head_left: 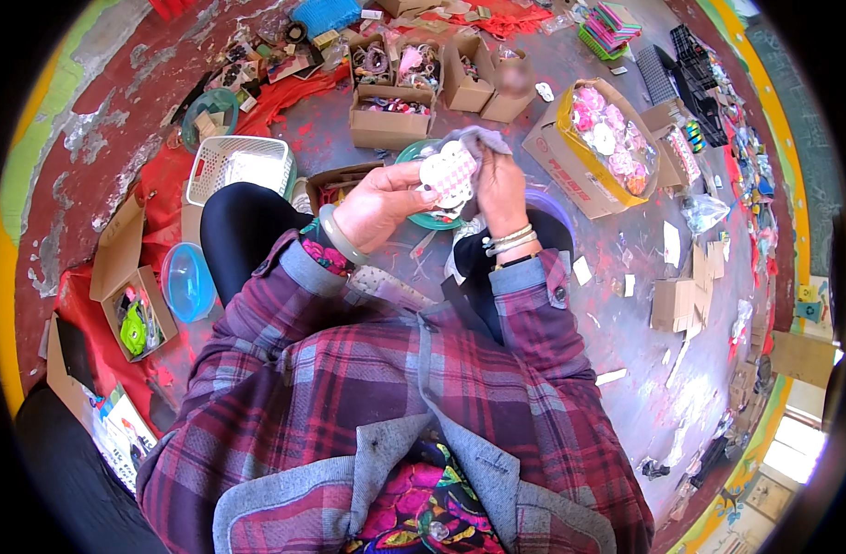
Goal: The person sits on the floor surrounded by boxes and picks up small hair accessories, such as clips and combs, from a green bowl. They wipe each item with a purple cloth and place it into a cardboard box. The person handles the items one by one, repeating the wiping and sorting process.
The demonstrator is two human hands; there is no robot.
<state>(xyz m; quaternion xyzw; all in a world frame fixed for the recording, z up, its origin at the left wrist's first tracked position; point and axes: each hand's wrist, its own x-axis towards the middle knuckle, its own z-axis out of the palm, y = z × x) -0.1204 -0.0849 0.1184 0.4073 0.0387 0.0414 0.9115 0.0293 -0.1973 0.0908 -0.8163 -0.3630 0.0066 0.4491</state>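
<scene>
My left hand [378,205] pinches a flat white cut-out [449,175] with a pink checked pattern and a wavy outline, held up over my lap. The cut-out may be several pieces stacked together; I cannot tell. My right hand [503,194] is closed on a grey cloth [484,139], which is bunched against the cut-out's upper right edge. The right fingertips are partly hidden behind the cloth. Below both hands stands a green basin [414,153], mostly covered by them. A purple basin [559,205] shows beside my right knee.
A white plastic basket [242,194] and a translucent blue bowl [188,283] stand on my left. Ahead are cardboard boxes [382,134] of small goods. To the right sits a larger carton [570,168] with pink wrapped items. Paper scraps [582,270] and cardboard pieces [672,307] lie on the floor.
</scene>
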